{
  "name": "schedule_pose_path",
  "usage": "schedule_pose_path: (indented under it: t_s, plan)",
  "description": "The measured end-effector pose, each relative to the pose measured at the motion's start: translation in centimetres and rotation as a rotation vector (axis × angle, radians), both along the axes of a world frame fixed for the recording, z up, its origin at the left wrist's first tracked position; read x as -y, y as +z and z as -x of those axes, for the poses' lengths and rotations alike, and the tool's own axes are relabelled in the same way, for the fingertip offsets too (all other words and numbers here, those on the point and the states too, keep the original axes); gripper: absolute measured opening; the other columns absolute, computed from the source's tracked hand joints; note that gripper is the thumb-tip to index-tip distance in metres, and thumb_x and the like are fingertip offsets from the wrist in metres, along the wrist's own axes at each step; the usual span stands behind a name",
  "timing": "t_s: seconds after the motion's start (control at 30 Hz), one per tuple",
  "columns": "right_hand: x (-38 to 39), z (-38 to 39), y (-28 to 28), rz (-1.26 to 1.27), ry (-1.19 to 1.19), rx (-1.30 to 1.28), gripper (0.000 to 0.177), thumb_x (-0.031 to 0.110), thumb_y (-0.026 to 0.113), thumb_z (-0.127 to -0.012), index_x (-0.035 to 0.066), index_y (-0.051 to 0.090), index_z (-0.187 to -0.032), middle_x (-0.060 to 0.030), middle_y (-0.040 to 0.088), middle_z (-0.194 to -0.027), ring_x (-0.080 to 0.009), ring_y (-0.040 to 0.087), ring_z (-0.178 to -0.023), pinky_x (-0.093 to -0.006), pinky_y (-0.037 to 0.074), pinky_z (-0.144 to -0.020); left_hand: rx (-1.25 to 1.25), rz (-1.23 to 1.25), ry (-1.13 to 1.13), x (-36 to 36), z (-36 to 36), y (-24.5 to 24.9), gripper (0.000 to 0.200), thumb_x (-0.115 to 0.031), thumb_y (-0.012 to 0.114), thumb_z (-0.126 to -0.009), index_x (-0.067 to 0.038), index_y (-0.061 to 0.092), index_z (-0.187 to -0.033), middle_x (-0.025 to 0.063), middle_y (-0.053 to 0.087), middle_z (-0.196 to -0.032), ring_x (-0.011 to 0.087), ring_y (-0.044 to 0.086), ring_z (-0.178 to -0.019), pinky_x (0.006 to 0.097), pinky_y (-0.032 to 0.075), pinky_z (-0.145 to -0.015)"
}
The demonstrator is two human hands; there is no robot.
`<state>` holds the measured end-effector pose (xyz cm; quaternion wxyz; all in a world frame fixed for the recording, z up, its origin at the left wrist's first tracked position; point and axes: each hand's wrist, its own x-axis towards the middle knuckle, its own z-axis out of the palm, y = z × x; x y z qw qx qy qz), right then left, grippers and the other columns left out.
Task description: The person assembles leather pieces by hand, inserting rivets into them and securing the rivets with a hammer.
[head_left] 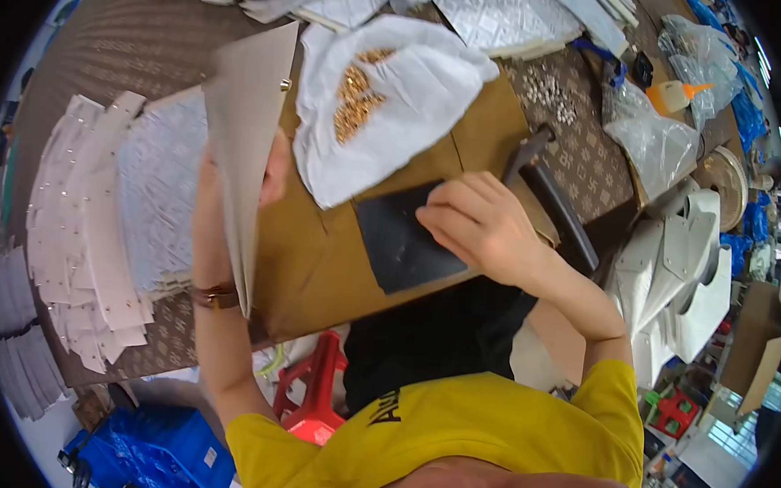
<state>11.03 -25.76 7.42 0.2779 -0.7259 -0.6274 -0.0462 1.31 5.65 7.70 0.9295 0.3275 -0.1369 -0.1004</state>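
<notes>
At the far left of the table (153, 46), fanned stacks of white cut pieces (82, 228) lie overlapping, with a pile of embossed white sheets (159, 188) just beside them. Next comes the left hand (276, 174), wearing a brown wristband (215, 297). It is mostly hidden behind a stiff grey sheet (246, 130) that it holds up on edge above the table. Its fingers are closed on the sheet, and a small metal stud (285, 86) shows near the sheet's upper corner. Below the forearm, under the table edge, stand a blue crate (163, 449) and a red stool (312, 390). A brown board (319, 267) covers the middle of the table. On it lies a white cloth (398, 94) carrying a heap of gold studs (354, 101). Just right of the cloth, a dark mat (399, 244) rests on the board near its front edge. The right hand (480, 222) sits on the mat's upper right corner with its fingers (440, 216) curled and drawn together, tips down on the mat. Whether they pinch anything small cannot be told. Close behind that hand lies a hammer (556, 204) with a black handle. Beyond it is a scatter of silver studs (547, 93), then clear plastic bags (652, 138) and a bottle with an orange nozzle (676, 95). White moulded pieces (685, 268) are stacked at the far right.
</notes>
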Motion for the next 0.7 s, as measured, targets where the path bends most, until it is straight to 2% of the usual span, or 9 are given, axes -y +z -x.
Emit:
schedule_pose_path:
  t_s: [0.07, 0.1, 0.2, 0.27, 0.33, 0.43, 0.5, 0.6, 0.7]
  plan:
    - [2.0, 1.6, -0.6, 0.053, 0.009, 0.023, 0.025, 0.009, 0.078, -0.082, 0.002, 0.073, -0.106, -0.0091, 0.066, -0.106, -0.0283, 0.066, -0.093, -0.0385, 0.051, -0.077, -0.189, -0.721, 0.768, 4.2, 1.4, 2.9, 0.042, -0.021, 0.079, -0.096, -0.004, 0.065, -0.132, 0.0004, 0.068, -0.085, 0.0082, 0.057, -0.070, 0.0217, 0.043, -0.062]
    - [2.7, 2.3, -0.9, 0.078, 0.023, 0.059, 0.029, 0.008, 0.078, -0.080, 0.002, 0.073, -0.108, -0.0097, 0.066, -0.108, -0.0281, 0.066, -0.092, -0.0381, 0.051, -0.077, -0.201, -0.714, 0.759, 4.4, 1.4, 2.5, 0.042, -0.021, 0.079, -0.096, -0.004, 0.065, -0.132, 0.0004, 0.068, -0.085, 0.0082, 0.057, -0.070, 0.0217, 0.043, -0.062]
    - [3.7, 2.8, -0.9, 0.082, 0.018, 0.085, 0.036, 0.007, 0.078, -0.076, 0.001, 0.074, -0.111, -0.0103, 0.068, -0.109, -0.0277, 0.067, -0.092, -0.0378, 0.052, -0.077, -0.214, -1.006, 0.490, 4.0, 1.3, 1.4, 0.049, -0.013, 0.088, -0.087, -0.003, 0.067, -0.129, 0.0013, 0.075, -0.104, 0.0078, 0.065, -0.085, 0.0245, 0.052, -0.073]
    - [3.9, 2.5, -0.2, 0.041, -0.011, 0.086, 0.039, 0.005, 0.077, -0.072, -0.001, 0.075, -0.111, -0.0101, 0.070, -0.109, -0.0273, 0.069, -0.093, -0.0379, 0.053, -0.077, -0.118, -1.050, 0.480, 4.6, 1.0, 0.1, 0.050, -0.015, 0.089, -0.085, -0.005, 0.067, -0.129, 0.0017, 0.076, -0.107, 0.0098, 0.067, -0.088, 0.0257, 0.053, -0.076]
    - [4.9, 0.7, 1.2, -0.072, -0.157, 0.106, 0.030, -0.001, 0.076, -0.079, 0.001, 0.077, -0.108, -0.0109, 0.073, -0.106, -0.0279, 0.071, -0.092, -0.0377, 0.056, -0.077, 0.075, -1.123, 0.468, 5.5, 0.6, -1.1, 0.054, -0.018, 0.092, -0.082, -0.007, 0.068, -0.129, 0.0027, 0.078, -0.113, 0.0137, 0.071, -0.092, 0.0280, 0.055, -0.081]
    - [7.0, -4.3, 1.9, -0.066, -0.561, 0.129, 0.014, 0.003, 0.076, -0.093, 0.004, 0.078, -0.107, -0.0113, 0.074, -0.105, -0.0256, 0.072, -0.089, -0.0326, 0.057, -0.079, 0.095, -1.276, 0.343, 6.7, 0.9, 0.4, 0.054, -0.021, 0.092, -0.081, -0.010, 0.069, -0.129, 0.0053, 0.078, -0.114, 0.0204, 0.072, -0.092, 0.0307, 0.056, -0.080]
    - [8.8, -8.3, 1.1, 0.009, -0.747, -0.144, 0.016, 0.007, 0.077, -0.094, 0.002, 0.078, -0.110, -0.0101, 0.074, -0.104, -0.0196, 0.071, -0.088, -0.0298, 0.056, -0.080, 0.108, -1.352, 0.283, 7.3, 1.3, 0.9, 0.055, -0.022, 0.092, -0.080, -0.012, 0.069, -0.129, 0.0065, 0.078, -0.114, 0.0237, 0.073, -0.092, 0.0320, 0.056, -0.080]
    - [10.6, -12.8, -2.1, 0.013, -0.863, -0.260, 0.017, 0.009, 0.075, -0.097, 0.003, 0.077, -0.113, -0.0089, 0.073, -0.101, -0.0145, 0.068, -0.084, -0.0279, 0.054, -0.079, 0.059, -1.428, 0.215, 7.8, 1.5, 1.2, 0.053, -0.013, 0.092, -0.077, -0.007, 0.071, -0.125, 0.0101, 0.076, -0.118, 0.0242, 0.073, -0.105, 0.0329, 0.055, -0.092]
    - [10.6, -13.6, -3.6, 0.020, -0.854, -0.228, 0.018, 0.009, 0.075, -0.097, 0.003, 0.078, -0.113, -0.0075, 0.072, -0.099, -0.0132, 0.066, -0.081, -0.0274, 0.053, -0.077, 0.091, -1.464, 0.217, 7.8, 1.5, 0.8, 0.054, -0.015, 0.092, -0.077, -0.008, 0.071, -0.126, 0.0104, 0.076, -0.119, 0.0273, 0.073, -0.105, 0.0339, 0.055, -0.091]
